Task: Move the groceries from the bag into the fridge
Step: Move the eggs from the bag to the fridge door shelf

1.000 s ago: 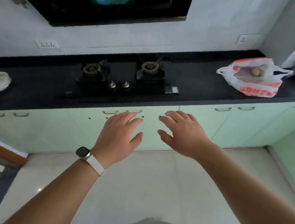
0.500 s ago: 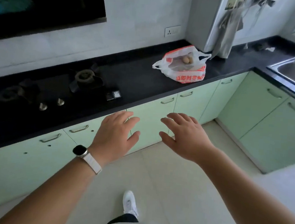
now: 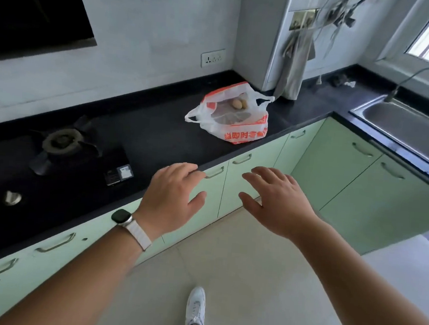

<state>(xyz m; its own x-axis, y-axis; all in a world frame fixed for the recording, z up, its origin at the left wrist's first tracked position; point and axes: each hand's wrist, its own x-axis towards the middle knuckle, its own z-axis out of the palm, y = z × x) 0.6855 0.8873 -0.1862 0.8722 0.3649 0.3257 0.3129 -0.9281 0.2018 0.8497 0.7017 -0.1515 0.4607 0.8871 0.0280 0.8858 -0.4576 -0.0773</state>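
A white and orange plastic bag (image 3: 239, 128) sits on the black counter (image 3: 159, 132) near the corner, its mouth open. Two small brown round items (image 3: 239, 104) show inside it, along with a clear inner bag. My left hand (image 3: 172, 197), with a watch on the wrist, hovers palm down over the counter's front edge, fingers spread and empty. My right hand (image 3: 274, 200) is held out beside it in front of the green cupboards, also empty with fingers apart. Both hands are well short of the bag. No fridge is in view.
A gas hob (image 3: 61, 142) with knobs lies at the left of the counter. A steel sink (image 3: 411, 129) with a tap sits at the right under a window. A white boxed column (image 3: 272, 38) with hanging cloths stands behind the bag. My white shoe (image 3: 196, 307) is on the tiled floor.
The view has swung right and closer to the counter; the bag now sits nearer and more central. Both hands stay outstretched and empty, now reaching the counter's edge.
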